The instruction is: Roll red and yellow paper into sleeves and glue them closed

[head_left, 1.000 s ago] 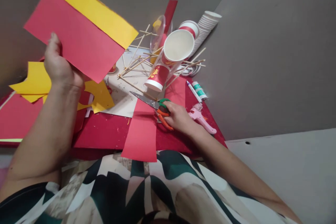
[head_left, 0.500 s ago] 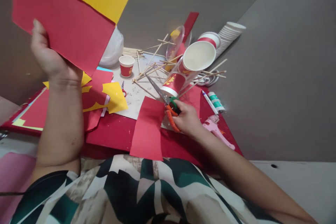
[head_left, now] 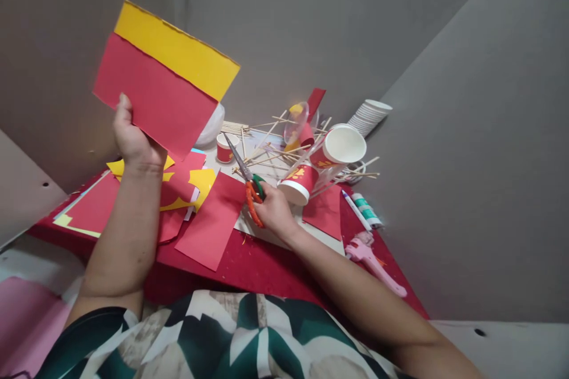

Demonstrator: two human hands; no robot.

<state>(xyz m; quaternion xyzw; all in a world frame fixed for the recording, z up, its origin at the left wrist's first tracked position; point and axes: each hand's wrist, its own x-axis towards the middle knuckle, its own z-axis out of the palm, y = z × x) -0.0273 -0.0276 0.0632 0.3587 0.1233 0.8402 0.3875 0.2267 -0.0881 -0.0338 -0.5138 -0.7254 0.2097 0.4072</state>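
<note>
My left hand [head_left: 136, 139] is raised at the left, its thumb on the front of a red sheet of paper [head_left: 155, 98] with a yellow band [head_left: 178, 53] along its upper edge. My right hand [head_left: 275, 210] grips scissors [head_left: 251, 189] with orange and green handles, blades pointing up and left. A smaller red paper piece [head_left: 211, 219] slants down from beside the scissors' handles toward the table's front edge; whether my fingers also pinch it is hidden. Right of that hand, a red and white paper cup [head_left: 296, 183] lies among wooden sticks.
Red and yellow paper scraps [head_left: 178, 189] are piled on the left of the red-covered table [head_left: 249, 260]. Behind stand a small paper cup [head_left: 227, 149] and stacked white cups [head_left: 371, 115]. A marker [head_left: 357, 211] and a pink glue gun [head_left: 373, 260] lie at the right.
My left hand has lowered with the red and yellow sheet. The scissors in my right hand have moved left, and the smaller red piece has shifted left and tilted. The view has shifted too.
</note>
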